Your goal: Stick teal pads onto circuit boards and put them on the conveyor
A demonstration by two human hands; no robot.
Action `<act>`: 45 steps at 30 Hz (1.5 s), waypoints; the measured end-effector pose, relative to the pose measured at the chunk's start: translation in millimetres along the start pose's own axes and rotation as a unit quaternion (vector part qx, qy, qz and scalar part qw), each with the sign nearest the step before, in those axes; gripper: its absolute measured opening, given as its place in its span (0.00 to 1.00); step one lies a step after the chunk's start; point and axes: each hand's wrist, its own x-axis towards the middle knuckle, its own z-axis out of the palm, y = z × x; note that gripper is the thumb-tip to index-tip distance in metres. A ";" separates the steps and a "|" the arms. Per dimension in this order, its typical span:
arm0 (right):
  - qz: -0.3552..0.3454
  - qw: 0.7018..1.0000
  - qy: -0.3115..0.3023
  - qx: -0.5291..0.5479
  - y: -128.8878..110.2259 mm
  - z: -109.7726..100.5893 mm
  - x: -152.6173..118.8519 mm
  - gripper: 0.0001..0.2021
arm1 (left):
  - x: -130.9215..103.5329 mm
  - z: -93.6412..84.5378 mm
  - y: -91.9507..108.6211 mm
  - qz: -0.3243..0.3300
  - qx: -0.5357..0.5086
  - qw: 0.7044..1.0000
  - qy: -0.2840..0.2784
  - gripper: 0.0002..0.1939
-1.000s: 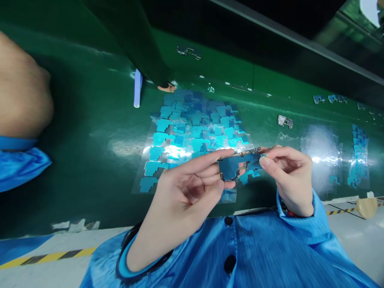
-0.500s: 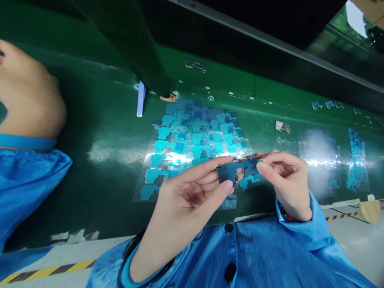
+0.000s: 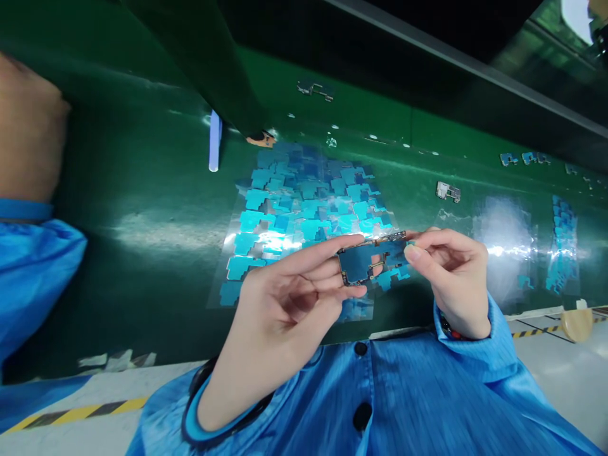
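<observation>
Small dark-blue circuit board (image 3: 361, 261) pinched by both hands, left (image 3: 285, 304), right (image 3: 451, 272), above green worktop (image 3: 142, 253); could slip from fingertip grip.

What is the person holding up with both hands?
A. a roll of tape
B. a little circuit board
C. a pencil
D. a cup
B: the left hand and right hand pinch a little circuit board between their fingers, above the sheet of blue stickers on the green belt.

Co-worker's hand (image 3: 28, 126) pulled back up-left; board (image 3: 363, 261) in both hands shifted slightly left.
</observation>
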 end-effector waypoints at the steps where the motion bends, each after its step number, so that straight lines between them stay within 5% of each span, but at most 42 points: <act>1: -0.001 1.000 -0.002 -0.002 -0.1 -0.1 0.1 0.09 | 0.3 -0.4 0.7 -0.012 -0.017 1.000 -0.020 0.18; 4: -0.007 1.000 0.000 -0.013 -0.5 -0.3 0.1 0.09 | 1.5 -2.6 2.7 -0.034 -0.061 0.996 -0.054 0.18; 31: -0.011 1.000 0.006 -0.027 0.7 2.5 -0.6 0.08 | 3.1 2.5 5.2 -0.039 -0.047 0.998 -0.008 0.13; 45: -0.037 0.998 0.018 -0.047 5.6 10.8 -1.1 0.06 | 5.6 12.0 -7.2 0.048 0.011 0.996 0.070 0.06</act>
